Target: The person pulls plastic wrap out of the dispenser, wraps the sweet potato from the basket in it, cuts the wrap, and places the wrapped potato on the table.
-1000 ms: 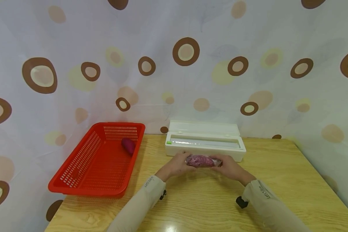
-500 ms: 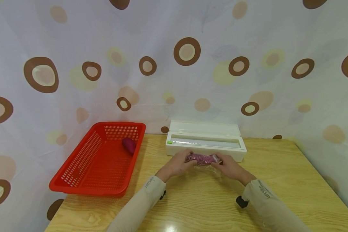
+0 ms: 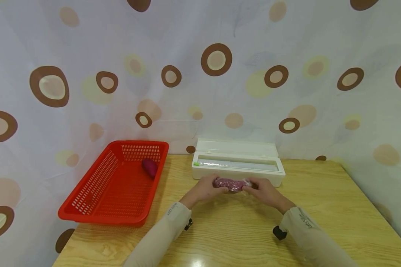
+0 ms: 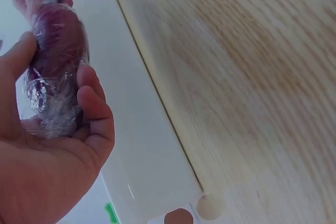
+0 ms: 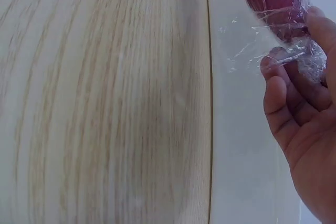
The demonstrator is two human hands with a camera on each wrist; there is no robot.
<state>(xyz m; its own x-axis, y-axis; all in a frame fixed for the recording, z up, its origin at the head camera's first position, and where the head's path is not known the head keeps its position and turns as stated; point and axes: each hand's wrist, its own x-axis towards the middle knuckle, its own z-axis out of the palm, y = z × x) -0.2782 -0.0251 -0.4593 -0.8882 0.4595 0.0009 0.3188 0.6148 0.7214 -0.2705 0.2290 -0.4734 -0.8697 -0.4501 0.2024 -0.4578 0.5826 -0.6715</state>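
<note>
A purple sweet potato (image 3: 232, 184) wrapped in clear cling film is held level between both hands, just in front of the white cling film box (image 3: 235, 171). My left hand (image 3: 205, 189) grips its left end, thumb on one side and fingers curled round the other, as the left wrist view shows. At the opposite end, my right hand (image 5: 310, 103) pinches the gathered film (image 5: 312, 59). A loose flap of film hangs beside the sweet potato in the right wrist view. The box's lid (image 3: 235, 147) stands raised, with the roll visible inside.
A red plastic basket (image 3: 120, 221) sits on the left of the wooden table (image 3: 234, 237); another purple sweet potato (image 3: 149, 167) lies in it, unwrapped. A patterned curtain (image 3: 187, 92) hangs behind the table. The box has a green slider (image 3: 196, 164) at its left.
The sweet potato has been turned in the fingers, and both thumbs have shifted up onto its near side. The loose film below it shows less than half a second ago. Basket and box stay put.
</note>
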